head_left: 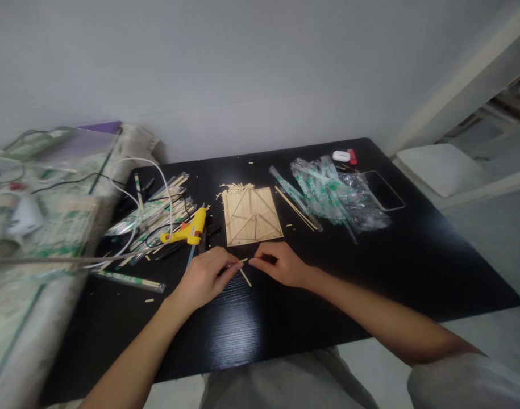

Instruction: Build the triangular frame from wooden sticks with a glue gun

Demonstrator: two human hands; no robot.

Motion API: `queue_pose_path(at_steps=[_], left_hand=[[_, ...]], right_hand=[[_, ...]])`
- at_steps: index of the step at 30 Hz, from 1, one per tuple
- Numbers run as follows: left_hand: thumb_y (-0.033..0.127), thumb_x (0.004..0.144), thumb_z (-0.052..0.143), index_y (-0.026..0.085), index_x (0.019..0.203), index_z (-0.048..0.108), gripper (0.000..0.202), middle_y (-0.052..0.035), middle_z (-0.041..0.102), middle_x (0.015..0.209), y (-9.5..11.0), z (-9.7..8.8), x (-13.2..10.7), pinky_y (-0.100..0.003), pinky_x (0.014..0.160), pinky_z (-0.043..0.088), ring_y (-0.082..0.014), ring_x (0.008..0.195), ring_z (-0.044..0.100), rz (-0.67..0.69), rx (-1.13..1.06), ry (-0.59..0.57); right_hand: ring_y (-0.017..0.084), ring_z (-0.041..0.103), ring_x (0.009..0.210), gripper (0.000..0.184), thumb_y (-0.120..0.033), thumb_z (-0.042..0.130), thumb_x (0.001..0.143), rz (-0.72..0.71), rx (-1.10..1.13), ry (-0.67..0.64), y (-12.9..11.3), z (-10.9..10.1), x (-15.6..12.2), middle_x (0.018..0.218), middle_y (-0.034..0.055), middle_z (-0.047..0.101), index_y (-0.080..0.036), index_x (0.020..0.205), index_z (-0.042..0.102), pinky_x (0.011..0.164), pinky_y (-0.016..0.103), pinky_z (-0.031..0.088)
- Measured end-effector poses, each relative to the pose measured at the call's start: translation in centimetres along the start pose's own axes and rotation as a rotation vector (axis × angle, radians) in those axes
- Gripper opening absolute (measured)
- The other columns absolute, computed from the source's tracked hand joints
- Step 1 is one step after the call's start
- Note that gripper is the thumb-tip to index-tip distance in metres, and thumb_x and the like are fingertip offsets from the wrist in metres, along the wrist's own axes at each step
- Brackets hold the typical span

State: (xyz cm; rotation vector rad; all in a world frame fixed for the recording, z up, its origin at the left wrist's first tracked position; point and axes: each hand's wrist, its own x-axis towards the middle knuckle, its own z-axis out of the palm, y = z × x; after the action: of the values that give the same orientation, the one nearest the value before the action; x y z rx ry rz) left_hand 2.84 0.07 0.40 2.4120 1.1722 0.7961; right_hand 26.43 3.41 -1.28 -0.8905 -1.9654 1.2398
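My left hand (208, 274) pinches a short piece of wooden stick (243, 260) between thumb and fingertips, above the black table. Just to its right, my right hand (281, 264) has thumb and forefinger pressed together in a loop near the stick's end. Whether anything sits in that right pinch is too small to tell. Below the fingertips a longer stick piece (245, 278) lies slanted. Beyond both hands lies a square wooden panel (266, 211) of sticks laid side by side, with several sticks forming a branching pattern on top.
A yellow glue gun (191, 228) lies left of the panel, beside wrapped chopsticks (157, 207) and a white cable (171, 199). Small offcuts (238, 187) are heaped at the panel's far edge. Empty wrappers (319, 190), a phone (384, 190) and a white case (341, 155) are on the right.
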Motion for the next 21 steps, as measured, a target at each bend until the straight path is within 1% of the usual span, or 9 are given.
queue_pose_path(at_steps=[3,6,10,14,16,17,19,21], left_hand=[[0.028,0.099,0.058,0.019,0.093,0.066,0.014,-0.0025,0.067,0.080,0.0,0.1,0.0,-0.027,0.067,0.050,-0.0138,0.072,0.063,0.007,0.009,0.004],[0.026,0.099,0.058,0.019,0.093,0.066,0.013,-0.0024,0.067,0.079,0.0,0.1,0.0,-0.027,0.067,0.050,-0.0140,0.072,0.063,0.008,0.008,-0.001],[0.024,0.098,0.059,0.019,0.094,0.067,0.010,-0.0023,0.067,0.080,-0.1,0.2,0.0,-0.027,0.067,0.050,-0.0141,0.073,0.063,0.007,0.000,-0.003],[0.025,0.098,0.058,0.019,0.094,0.066,0.011,-0.0026,0.066,0.081,-0.1,0.1,-0.1,-0.027,0.067,0.049,-0.0139,0.074,0.063,-0.002,-0.016,-0.020],[0.024,0.098,0.058,0.019,0.094,0.066,0.010,-0.0025,0.066,0.081,-0.1,0.1,-0.1,-0.027,0.067,0.049,-0.0138,0.073,0.062,-0.007,-0.021,-0.020],[0.024,0.098,0.058,0.018,0.094,0.066,0.010,-0.0025,0.066,0.081,0.0,0.0,-0.1,-0.027,0.067,0.049,-0.0138,0.073,0.062,-0.009,-0.019,-0.019],[0.025,0.099,0.058,0.018,0.094,0.065,0.010,-0.0025,0.065,0.081,0.1,0.0,0.0,-0.026,0.067,0.048,-0.0140,0.073,0.062,-0.010,-0.012,-0.018],[0.026,0.099,0.057,0.018,0.093,0.064,0.012,-0.0025,0.065,0.081,0.3,0.1,0.1,-0.026,0.066,0.048,-0.0140,0.073,0.062,-0.008,0.000,-0.021]], right_hand=[[0.013,0.060,0.065,0.019,-0.031,0.065,0.094,0.020,0.042,-0.030,0.2,0.0,0.0,0.074,0.0017,0.067,-0.016,0.084,0.070,0.062,0.023,0.046],[0.014,0.066,0.069,0.016,-0.029,0.064,0.095,0.049,0.107,-0.050,0.4,0.1,0.0,0.080,0.0034,0.072,-0.016,0.091,0.073,0.066,0.024,0.050],[0.015,0.066,0.067,0.017,-0.033,0.073,0.089,0.106,0.143,-0.066,0.6,0.2,0.0,0.076,0.0027,0.073,-0.016,0.087,0.075,0.065,0.024,0.050],[0.014,0.064,0.065,0.025,-0.041,0.081,0.080,0.110,0.138,-0.020,0.5,0.1,-0.1,0.073,0.0017,0.074,-0.017,0.081,0.076,0.064,0.024,0.048],[0.014,0.064,0.063,0.026,-0.042,0.080,0.081,0.124,0.128,0.007,0.1,-0.4,-0.2,0.073,0.0017,0.073,-0.016,0.081,0.076,0.062,0.024,0.048],[0.013,0.063,0.062,0.026,-0.041,0.078,0.084,0.133,0.116,0.016,-0.2,-0.9,-0.2,0.071,0.0015,0.072,-0.016,0.081,0.075,0.061,0.024,0.048],[0.013,0.063,0.060,0.025,-0.040,0.072,0.089,0.144,0.075,0.018,-0.9,-2.4,-0.4,0.067,0.0007,0.070,-0.016,0.082,0.073,0.059,0.023,0.047],[0.012,0.058,0.054,0.027,-0.039,0.065,0.094,0.136,-0.027,-0.001,-1.7,-4.4,-0.6,0.060,-0.0014,0.065,-0.017,0.079,0.071,0.056,0.023,0.044]])
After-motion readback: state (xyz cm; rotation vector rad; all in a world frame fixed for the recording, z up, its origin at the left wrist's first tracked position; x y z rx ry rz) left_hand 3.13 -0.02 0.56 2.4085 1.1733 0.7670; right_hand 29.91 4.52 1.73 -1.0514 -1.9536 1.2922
